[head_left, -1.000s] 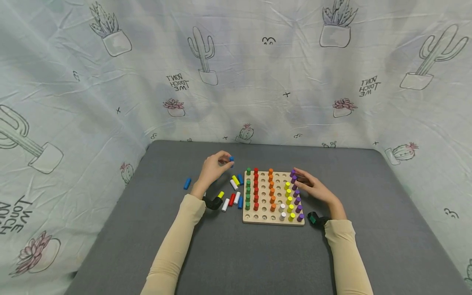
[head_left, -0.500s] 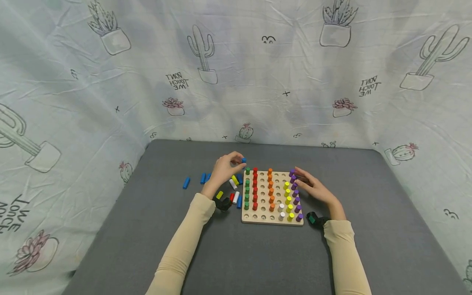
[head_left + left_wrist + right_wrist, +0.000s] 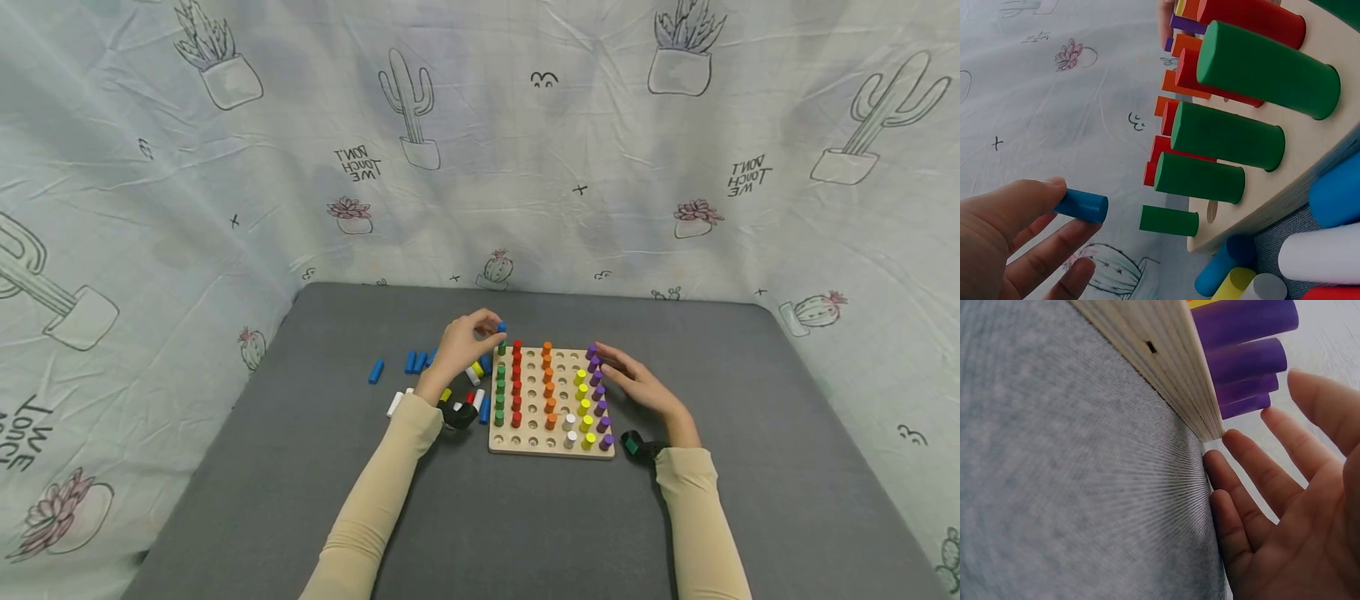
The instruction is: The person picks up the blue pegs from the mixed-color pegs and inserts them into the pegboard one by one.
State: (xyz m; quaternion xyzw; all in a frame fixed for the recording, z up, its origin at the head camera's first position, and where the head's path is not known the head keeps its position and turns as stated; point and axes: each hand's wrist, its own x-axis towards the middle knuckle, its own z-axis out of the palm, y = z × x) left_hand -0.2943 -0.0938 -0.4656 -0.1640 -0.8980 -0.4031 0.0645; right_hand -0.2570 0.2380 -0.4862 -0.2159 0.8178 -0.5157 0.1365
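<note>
Between thumb and fingers, my left hand point(image 3: 461, 346) pinches a short blue peg point(image 3: 1085, 205). It is held over the far left corner of a wooden pegboard point(image 3: 517, 447), close by the farthest green peg point(image 3: 1169, 220). Green pegs line the left column, with one bare hole behind the front ones; red pegs point(image 3: 517, 388) stand beside them. Orange, white, yellow and purple pegs point(image 3: 600, 407) fill other columns. At the board's right side, my right hand point(image 3: 1297, 506) has its fingers loosely extended, fingertips right at the far corner and the purple pegs.
Loose pegs lie left of the board: several blue pegs point(image 3: 420, 362), a white peg point(image 3: 394, 404), and more white, yellow and red ones partly hidden under my left wrist. Grey cloth point(image 3: 555, 525) covers the table, and a printed curtain point(image 3: 480, 167) hangs behind it.
My left hand has carried the blue peg rightward, from beside the board to its far left corner. The right hand stays in place at the right edge.
</note>
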